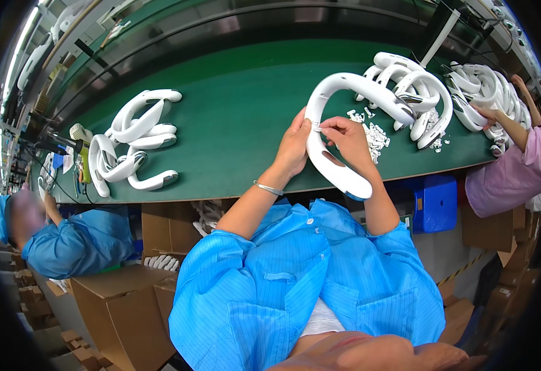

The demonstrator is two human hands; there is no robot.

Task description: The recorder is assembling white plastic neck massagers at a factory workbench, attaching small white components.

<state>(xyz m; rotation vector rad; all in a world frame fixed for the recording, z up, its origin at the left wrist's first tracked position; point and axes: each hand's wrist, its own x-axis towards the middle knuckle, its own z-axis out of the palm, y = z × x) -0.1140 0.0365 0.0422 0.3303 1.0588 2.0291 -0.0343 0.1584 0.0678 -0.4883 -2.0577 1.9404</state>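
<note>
My left hand [292, 145] is closed round one side of a white C-shaped neckband device [331, 166], holding it up above the front of the table. The band opens to the right, with a dark glossy patch on its lower arm. Inside the curve, my right hand [349, 141] pinches a small white plastic piece [316, 126] against the band, close to my left thumb. The fingers partly cover that piece. Just right of my right hand, a loose heap of small white plastic parts [376, 139] lies on the table.
More white neckbands [406, 80] are piled at the right of the green table [233, 111], and several others [137, 133] lie at the left. At far right a co-worker's hand [486, 116] touches another pile. A co-worker in blue [79, 241] sits left. A blue bin [436, 204] and cardboard boxes [122, 309] stand below.
</note>
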